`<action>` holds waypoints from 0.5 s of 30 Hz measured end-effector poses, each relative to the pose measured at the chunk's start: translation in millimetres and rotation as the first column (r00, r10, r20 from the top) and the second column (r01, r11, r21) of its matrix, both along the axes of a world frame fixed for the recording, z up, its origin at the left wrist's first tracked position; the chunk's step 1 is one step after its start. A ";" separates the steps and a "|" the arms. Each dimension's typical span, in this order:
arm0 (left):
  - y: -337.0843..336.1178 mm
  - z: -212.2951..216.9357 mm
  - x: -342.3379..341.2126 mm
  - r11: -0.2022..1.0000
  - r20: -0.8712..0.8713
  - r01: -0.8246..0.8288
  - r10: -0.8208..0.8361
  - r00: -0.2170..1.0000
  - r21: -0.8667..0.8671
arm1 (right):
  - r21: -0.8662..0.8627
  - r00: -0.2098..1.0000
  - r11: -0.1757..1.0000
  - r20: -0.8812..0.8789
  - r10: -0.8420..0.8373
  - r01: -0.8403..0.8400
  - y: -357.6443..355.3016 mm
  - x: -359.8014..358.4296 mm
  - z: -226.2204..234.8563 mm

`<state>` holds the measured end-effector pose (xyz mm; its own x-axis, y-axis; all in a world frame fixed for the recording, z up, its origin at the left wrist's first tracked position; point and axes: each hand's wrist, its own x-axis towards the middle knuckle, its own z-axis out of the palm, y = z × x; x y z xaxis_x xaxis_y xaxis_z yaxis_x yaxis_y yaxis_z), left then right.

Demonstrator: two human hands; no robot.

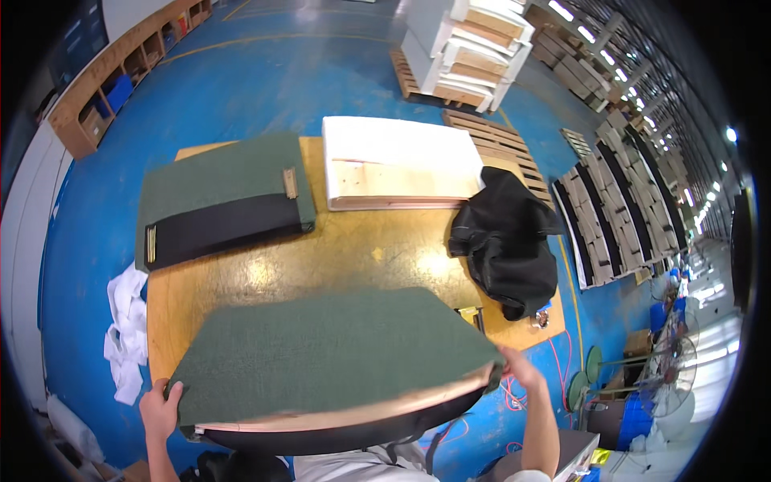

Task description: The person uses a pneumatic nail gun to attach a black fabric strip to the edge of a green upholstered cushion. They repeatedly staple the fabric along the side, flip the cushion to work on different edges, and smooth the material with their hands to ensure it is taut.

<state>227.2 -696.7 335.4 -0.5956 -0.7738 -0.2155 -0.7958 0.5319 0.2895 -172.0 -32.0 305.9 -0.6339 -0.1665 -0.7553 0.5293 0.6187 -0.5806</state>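
Observation:
A large green-covered upholstered panel (337, 345) lies across the near side of the table. Bare wood shows along its near edge, and black cloth (345, 438) hangs below that edge. My left hand (161, 411) is closed on the cover at the near left corner, thumb on top. At the near right corner my right hand (520, 368) grips the cover's edge, its fingertips partly hidden. A yellow and black tool, seemingly a staple gun (471, 315), lies just beyond the panel's right end.
Farther back on the wooden table (361, 249) lie another green and black panel (225, 189), a white-padded wooden frame (401, 165) and crumpled black fabric (510, 241). White cloth (126, 337) hangs at the left edge. Red hoses (514, 394) run along the floor at right.

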 end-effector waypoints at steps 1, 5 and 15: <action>5.5 10.4 -7.9 1.000 -0.026 -0.001 0.001 1.000 0.002 | 0.006 0.999 0.999 -0.014 0.040 -0.040 12.4 -18.7 1.4; 18.2 9.3 -31.5 0.993 -0.190 -0.016 -0.006 0.982 -0.115 | 0.274 0.679 0.955 -0.680 0.278 -0.116 -37.8 -50.0 -5.7; 151.2 -15.7 -82.8 0.817 -0.328 0.469 -0.568 0.755 -0.335 | -0.057 0.448 0.992 -0.894 0.001 -0.116 -41.4 27.1 -20.1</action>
<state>144.4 -545.5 319.7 -0.9113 -0.3156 0.2643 -0.2187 0.9152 0.3386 -144.9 -73.4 285.7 -0.9342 -0.2635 0.2404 -0.3492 0.5387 -0.7667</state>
